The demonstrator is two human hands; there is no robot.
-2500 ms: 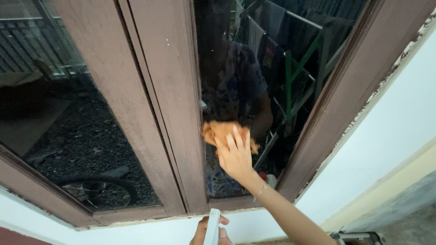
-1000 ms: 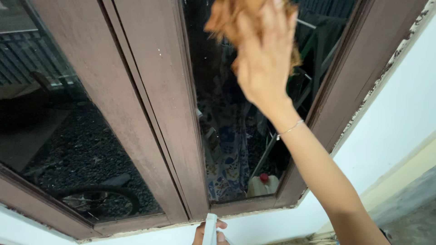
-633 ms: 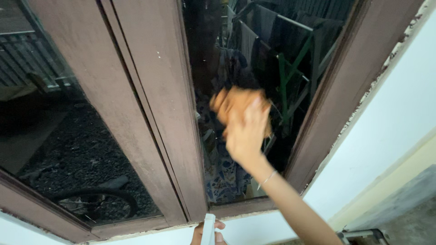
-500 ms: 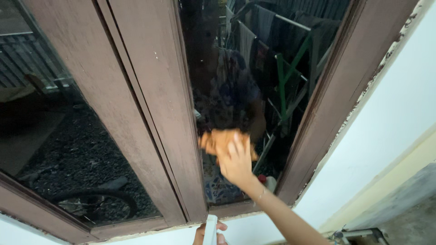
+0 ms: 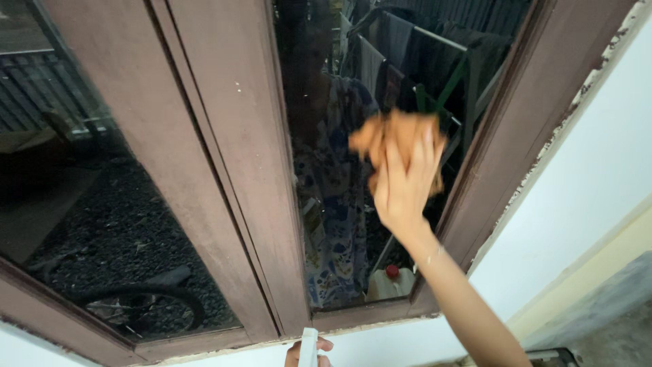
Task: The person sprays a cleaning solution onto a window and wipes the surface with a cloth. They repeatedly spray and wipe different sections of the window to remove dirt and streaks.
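Note:
My right hand (image 5: 402, 185) presses an orange cloth (image 5: 387, 139) flat against the right glass pane (image 5: 339, 102) of a brown wooden window, a little above the pane's middle and towards its right side. At the bottom edge of the view my left hand (image 5: 304, 352) grips a white spray bottle (image 5: 308, 346), of which only the top shows. The pane reflects a figure in patterned clothes and a clothes rack.
The brown window frame (image 5: 224, 170) has a wide centre post and a second pane (image 5: 81, 204) on the left, which reflects a wheel. A white wall (image 5: 591, 183) with chipped paint runs along the right side of the frame.
My right hand has swept the cloth up, down, and now back up and to the right on the right pane. The left hand with the bottle stays at the bottom.

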